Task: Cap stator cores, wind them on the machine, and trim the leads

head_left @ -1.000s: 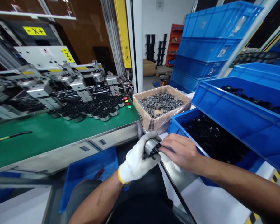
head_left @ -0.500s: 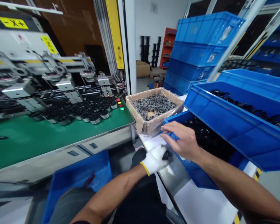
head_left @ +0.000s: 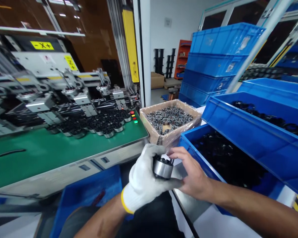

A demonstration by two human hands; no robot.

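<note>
My left hand (head_left: 143, 173), in a white glove with a yellow cuff, is closed around a stator core (head_left: 163, 168). It is a short silver metal ring with black plastic at its top and bottom. My bare right hand (head_left: 192, 173) closes on the same stator core from the right, fingertips at its top edge and thumb low near the gloved thumb. Its exact contact points are partly hidden. Just to the right, a blue bin (head_left: 188, 140) holds a heap of black plastic parts (head_left: 225, 155).
A plastic-lined cardboard box (head_left: 155, 134) of metal cores stands beyond my hands. Finished-looking stators (head_left: 108, 133) crowd the green machine table (head_left: 52, 157) at left. Another blue bin (head_left: 250, 138) overlaps the nearer one. Blue crates (head_left: 211, 62) are stacked behind.
My left hand has risen and turned, bringing the stator core into clear view. My right hand has come down from the bin's edge to the core. The camera view has shifted slightly.
</note>
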